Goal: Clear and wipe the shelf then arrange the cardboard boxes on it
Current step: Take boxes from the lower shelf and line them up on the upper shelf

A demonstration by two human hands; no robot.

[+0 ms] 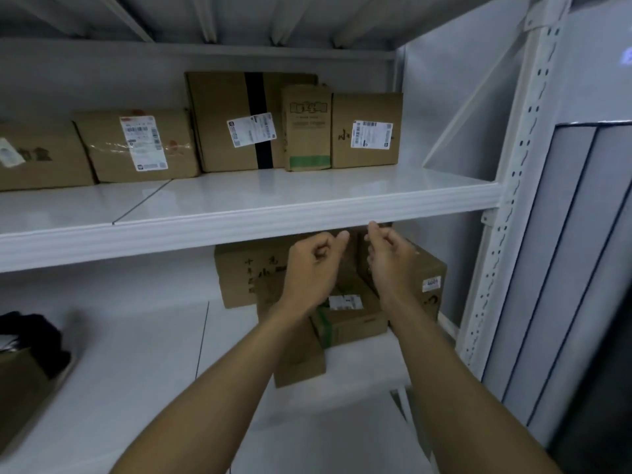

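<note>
Both hands empty below upper shelf (pixel 307 217), left hand (pixel 313 268), right hand (pixel 390 261), fingers loosely curled

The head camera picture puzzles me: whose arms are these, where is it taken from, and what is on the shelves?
There is no machine here. A person wears a camera on the head, so you look down their own arms. The left hand and right hand are bare, loosely curled and hold nothing; they hang just below the front edge of the upper shelf. Along the back of that shelf stands a row of cardboard boxes, several with white shipping labels. On the lower shelf, behind the hands, sit more boxes, less tidily placed. At the far left lies something black, too blurred to name.
</note>
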